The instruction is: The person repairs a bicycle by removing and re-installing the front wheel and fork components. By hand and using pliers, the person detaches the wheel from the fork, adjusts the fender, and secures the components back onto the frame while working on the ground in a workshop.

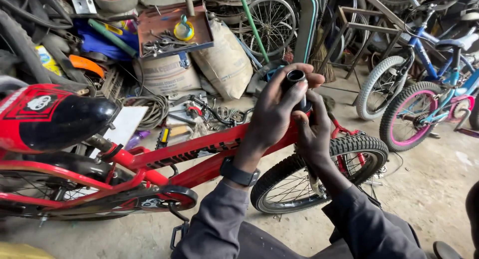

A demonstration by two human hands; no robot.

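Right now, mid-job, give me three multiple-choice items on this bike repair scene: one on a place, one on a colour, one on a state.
1. Where is the black tube that both hands hold?
A. above the red bicycle frame
B. on the floor by the sacks
C. in the tool tray

2. What colour is the tyre rim band on the blue bicycle's front wheel?
A. yellow
B. pink
C. white

3. How is the left hand set on the tube?
A. flat and open, apart from it
B. wrapped around it
C. resting on the saddle

Answers: 1 A, the tube sits at the frame's head end, above the small front tyre. 2 B, a pink ring runs inside the black tyre. 3 B, the fingers curl over the tube's top, with the right hand gripping just below.
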